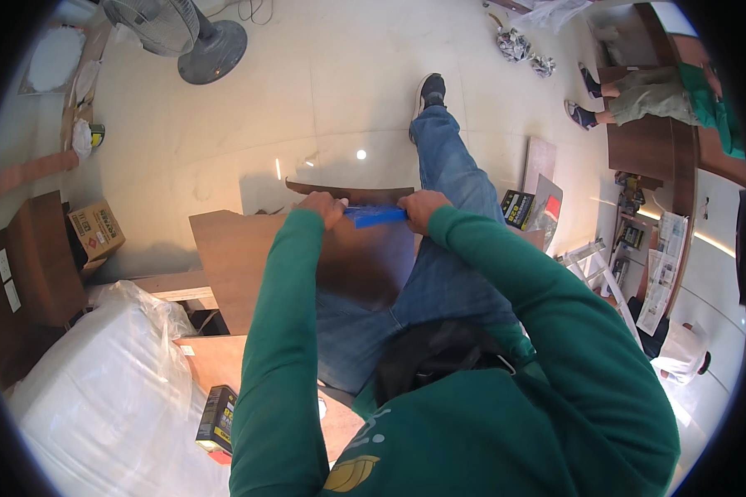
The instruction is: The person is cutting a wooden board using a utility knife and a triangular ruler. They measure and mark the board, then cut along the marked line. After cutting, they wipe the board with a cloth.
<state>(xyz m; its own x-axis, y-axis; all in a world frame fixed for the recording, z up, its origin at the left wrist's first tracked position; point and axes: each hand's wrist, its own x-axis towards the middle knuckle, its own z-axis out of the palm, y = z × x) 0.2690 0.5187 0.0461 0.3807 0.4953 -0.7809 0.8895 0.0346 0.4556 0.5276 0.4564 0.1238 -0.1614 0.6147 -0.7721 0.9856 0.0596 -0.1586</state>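
Two bare hands meet near each other over the person's lap, each closed rather than spread. The left hand (327, 209) is curled with its fingers at the left end of a blue strip (379, 216), and the right hand (423, 209) is closed around the strip's right end; the strip spans the gap between them. Fingertips are partly hidden, so how much of the brown sheet (358, 263) each hand also pinches, I cannot tell. That sheet hangs just below the hands, its lower part blurred over the jeans (452, 273), while a dark curled edge (365, 193) shows just beyond the knuckles.

Left of the left hand, near it, stands a brown panel (234, 263); farther left sits a cardboard box (97, 230). Right of the right hand, past the leg, is a black and yellow box (518, 208). Beyond both hands, well apart, a fan (211, 50) stands on the floor (307, 91).
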